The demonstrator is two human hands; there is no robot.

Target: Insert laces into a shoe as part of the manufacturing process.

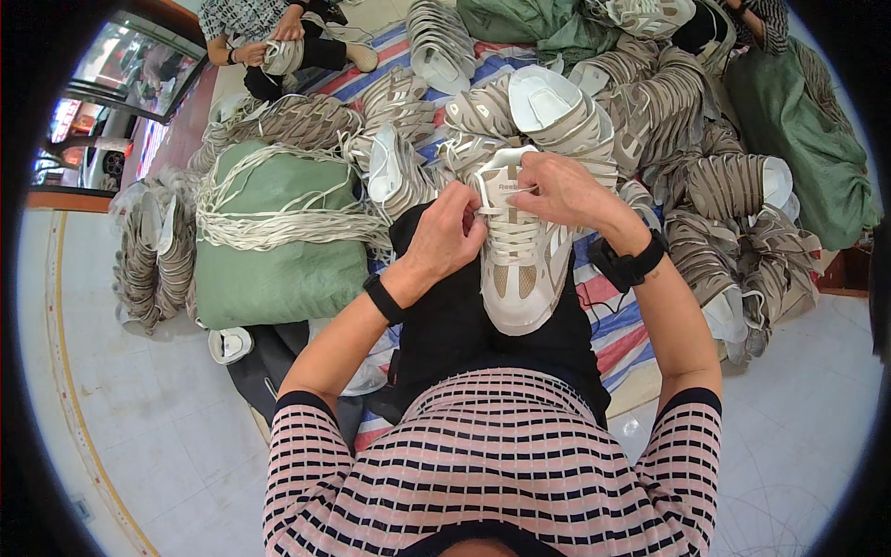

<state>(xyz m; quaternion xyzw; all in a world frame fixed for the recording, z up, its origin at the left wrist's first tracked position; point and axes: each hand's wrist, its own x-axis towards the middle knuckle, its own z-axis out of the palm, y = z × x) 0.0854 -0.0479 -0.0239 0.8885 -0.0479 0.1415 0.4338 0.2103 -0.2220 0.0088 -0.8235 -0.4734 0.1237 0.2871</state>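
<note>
A beige and white sneaker upper (522, 302) lies across my black-trousered thighs, toe toward me. White shoelace (512, 239) runs in crossing rows up its front, below the tongue (502, 176). At the upper's left edge, my left hand (447, 227) is closed, its fingertips pinching the shoelace beside the upper rows. From the right, my right hand (568, 193) reaches over the collar. Its thumb and forefinger are pinched together above the tongue, and what they grip is too small to make out. The shoe's upper right side is partly behind that hand.
A green sack (278, 274) with a bundle of white laces (278, 227) over it stands at my left. Nested stacks of shoe uppers (654, 107) cover the striped sheet (608, 348) ahead. Another green sack (796, 130) is at far right. Another person's hands (278, 37) hold an upper.
</note>
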